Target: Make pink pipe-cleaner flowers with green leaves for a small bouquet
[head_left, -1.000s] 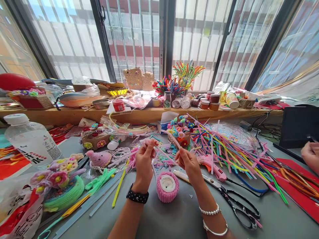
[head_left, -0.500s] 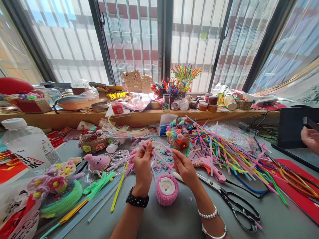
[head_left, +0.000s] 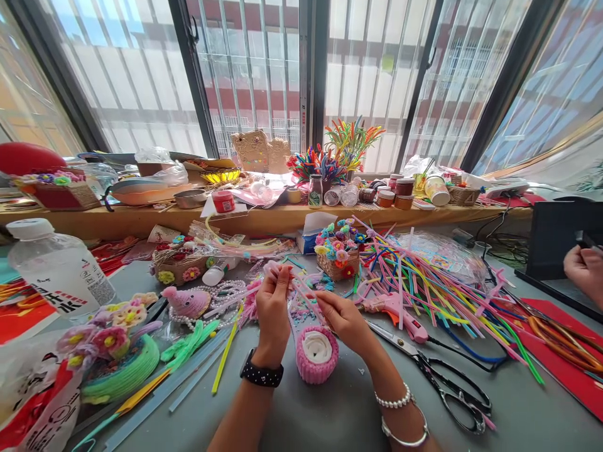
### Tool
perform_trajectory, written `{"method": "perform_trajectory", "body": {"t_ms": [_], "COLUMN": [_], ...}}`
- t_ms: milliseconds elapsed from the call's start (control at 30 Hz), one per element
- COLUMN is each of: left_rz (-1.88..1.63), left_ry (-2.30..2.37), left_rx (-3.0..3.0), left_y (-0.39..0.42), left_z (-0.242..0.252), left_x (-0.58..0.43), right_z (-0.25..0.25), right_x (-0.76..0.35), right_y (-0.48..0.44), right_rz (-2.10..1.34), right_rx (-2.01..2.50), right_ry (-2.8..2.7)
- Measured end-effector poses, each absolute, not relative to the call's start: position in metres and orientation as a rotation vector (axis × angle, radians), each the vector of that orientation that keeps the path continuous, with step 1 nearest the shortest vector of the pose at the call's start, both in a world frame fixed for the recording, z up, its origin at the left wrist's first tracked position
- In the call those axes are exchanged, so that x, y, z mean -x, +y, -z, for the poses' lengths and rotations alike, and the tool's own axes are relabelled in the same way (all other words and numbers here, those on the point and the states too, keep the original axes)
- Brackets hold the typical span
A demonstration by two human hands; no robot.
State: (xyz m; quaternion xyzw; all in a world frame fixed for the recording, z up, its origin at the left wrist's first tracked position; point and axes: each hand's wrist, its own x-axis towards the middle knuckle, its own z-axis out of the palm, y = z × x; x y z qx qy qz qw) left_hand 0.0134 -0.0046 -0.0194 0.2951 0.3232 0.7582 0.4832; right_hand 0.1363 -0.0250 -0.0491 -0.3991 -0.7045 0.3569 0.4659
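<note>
My left hand [head_left: 274, 304], with a black dotted watch band at the wrist, pinches a bunch of pale pink pipe cleaners [head_left: 272, 269] above the table. Thumb and finger of my right hand [head_left: 342, 319] close on a pink pipe cleaner strand [head_left: 306, 295] that runs from the left hand's bunch. Just below both hands stands a round pink fuzzy pot [head_left: 315, 371], upright, with a white coiled filling [head_left: 316, 346]. Its rim is close to my right fingers; whether they touch cannot be seen. The fingertips partly hide the strand's end.
Large black-handled scissors [head_left: 440, 373] and a pink glue gun [head_left: 400, 314] lie right of my hands. Behind them spreads a heap of coloured pipe cleaners [head_left: 438, 289]. Glue sticks [head_left: 188, 370] and a water bottle [head_left: 51, 263] are at left. Another person's hand [head_left: 584, 267] holds a dark object.
My right hand has moved slightly left and down, toward the pot, bringing the strand from nearly level to slanting downward. My left hand keeps its pinch, and the view has shifted a little.
</note>
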Motion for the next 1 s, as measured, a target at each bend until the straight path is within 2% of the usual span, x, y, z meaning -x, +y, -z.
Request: {"method": "perform_trajectory", "body": {"t_ms": [200,400,667,867,1000], "left_rz": [-1.86,-1.888,-1.844,-1.776,-1.644], "left_ry": [0.767,0.721,0.745,0.761,0.745], "left_rx": [-0.67,-0.691,-0.61,-0.629,-0.68], "left_y": [-0.003,-0.002,-0.003,-0.005,-0.005], "left_z": [0.018,0.018,0.017,0.011,0.011], "left_x": [-0.009,-0.007,-0.008,-0.003,0.0], "right_z": [0.045,0.043,0.043,0.042,0.047], "right_x": [-0.136,-0.137,-0.135,-0.139,-0.143], "right_y": [-0.025,-0.028,-0.025,-0.025,-0.019], "right_rz": [-0.806,-0.956,-0.911,-1.09,-1.246], "right_rx": [0.929,0.901,0.994,0.927,0.887], "right_ry": [-1.856,-1.876,-1.832,-1.801,-1.507]}}
